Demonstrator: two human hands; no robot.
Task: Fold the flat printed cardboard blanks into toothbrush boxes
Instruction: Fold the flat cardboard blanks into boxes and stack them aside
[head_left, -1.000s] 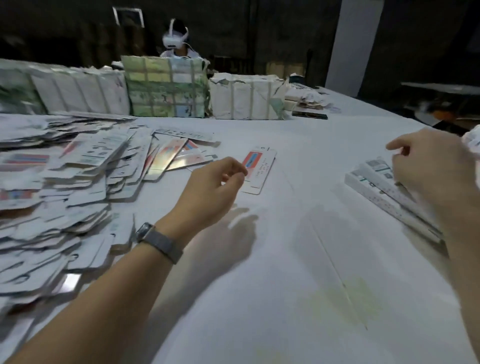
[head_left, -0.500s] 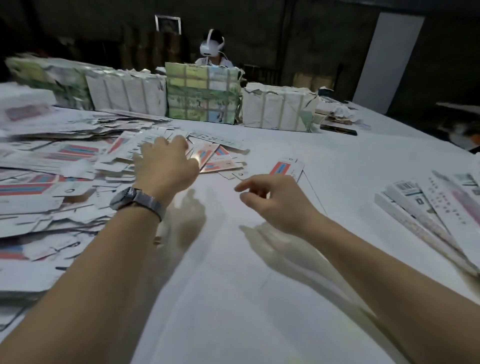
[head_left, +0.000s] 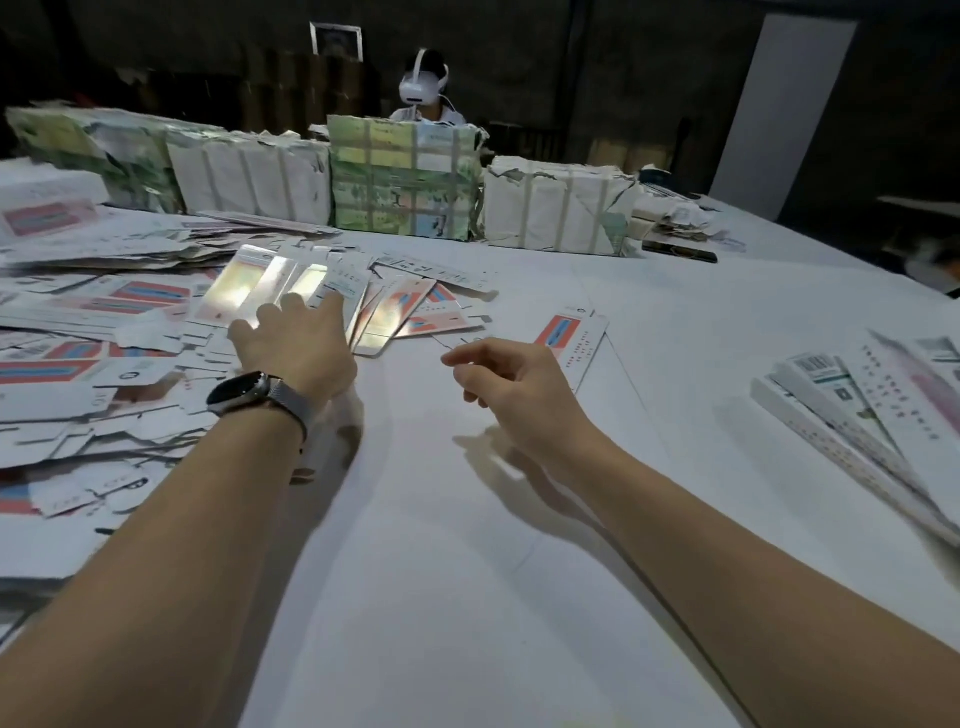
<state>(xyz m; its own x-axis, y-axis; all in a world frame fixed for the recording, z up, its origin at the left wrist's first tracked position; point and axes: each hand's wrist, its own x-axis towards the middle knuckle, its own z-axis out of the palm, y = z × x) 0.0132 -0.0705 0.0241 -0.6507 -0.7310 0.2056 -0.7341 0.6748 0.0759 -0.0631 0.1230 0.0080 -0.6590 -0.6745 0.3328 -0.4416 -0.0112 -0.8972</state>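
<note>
Step in hand, by the look of it: fetching a fresh blank, nothing folded yet. Left hand (head_left: 304, 345) out over near edge of the heap of flat blanks (head_left: 104, 332), fingers spread & fairly straight, tips on or just above the shiny blank (head_left: 270, 283); contact w/ it can't be told, nothing gripped. Right hand (head_left: 511, 387) low over bare table (head_left: 467, 597), fingers loosely curled, thumb & forefinger apart, holding nothing; single blank (head_left: 569, 340) lies flat just beyond its fingertips, apart from the heap. Next move prob. calls for peeling one sheet off w/o dragging neighbours: blanks overlap like shingles, glossy, so likely to slide. Lone blank looks the easier pick, edges free all round. Folded boxes (head_left: 852, 415) stacked at far right, well apart from both hands. Room: wide open strip of white table between heap & boxes, plenty for folding in front of the body. Wrapped bundles (head_left: 405, 182) wall off far side; another person w/ headset (head_left: 423, 85) behind them.
</note>
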